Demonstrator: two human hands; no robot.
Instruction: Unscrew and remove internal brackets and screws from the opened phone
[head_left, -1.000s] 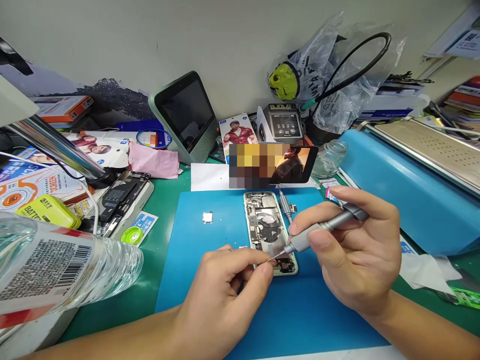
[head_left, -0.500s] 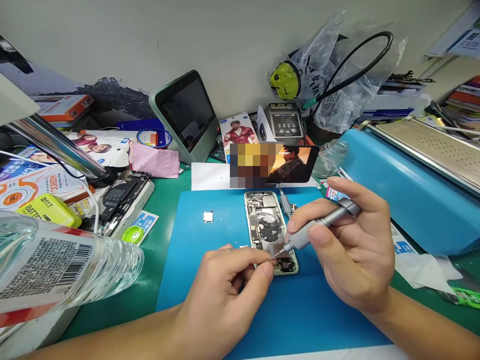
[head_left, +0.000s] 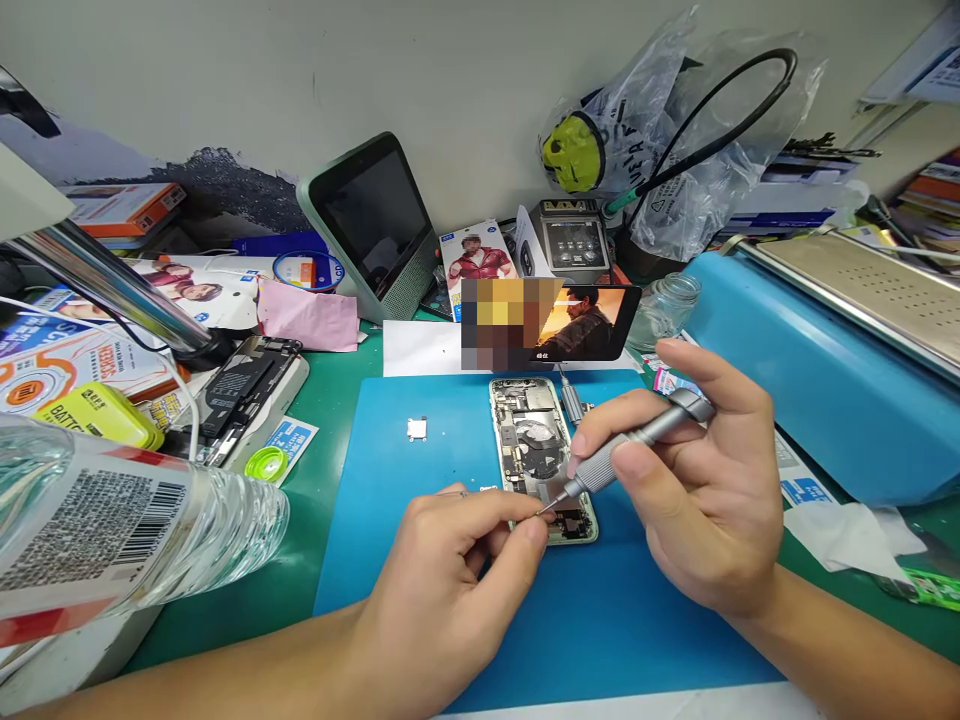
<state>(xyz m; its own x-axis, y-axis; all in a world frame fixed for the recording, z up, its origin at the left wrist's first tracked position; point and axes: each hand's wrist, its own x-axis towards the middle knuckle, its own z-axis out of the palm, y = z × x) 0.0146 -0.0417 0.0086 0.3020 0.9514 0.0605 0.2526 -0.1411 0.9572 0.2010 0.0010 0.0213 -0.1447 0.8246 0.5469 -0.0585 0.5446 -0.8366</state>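
A grey precision screwdriver [head_left: 626,455] lies tilted in my right hand [head_left: 697,490], held between thumb and fingers, its cap near the raised index finger. Its thin tip points down and left to my left hand [head_left: 465,580]. There the thumb and index finger are pinched together at the tip; whatever is between them is too small to make out. Behind and under the fingertips lies an opened phone [head_left: 536,440], its inner parts bare, on the blue mat [head_left: 390,500]. My left fingers cover its lower left edge. A small silver metal piece [head_left: 417,429] rests on the mat to the left.
Behind the opened phone, a propped phone [head_left: 592,322] plays a video. A second screwdriver [head_left: 571,398] lies beside the opened phone. A clear water bottle [head_left: 142,530] stands close at left, near another opened phone [head_left: 244,390]. A glass jar [head_left: 666,310] and a blue machine [head_left: 817,380] are at right.
Both hands and the screwdriver hold nearly the same pose, with the tip still at my left fingertips. The view has shifted slightly, and the video picture now carries a caption.
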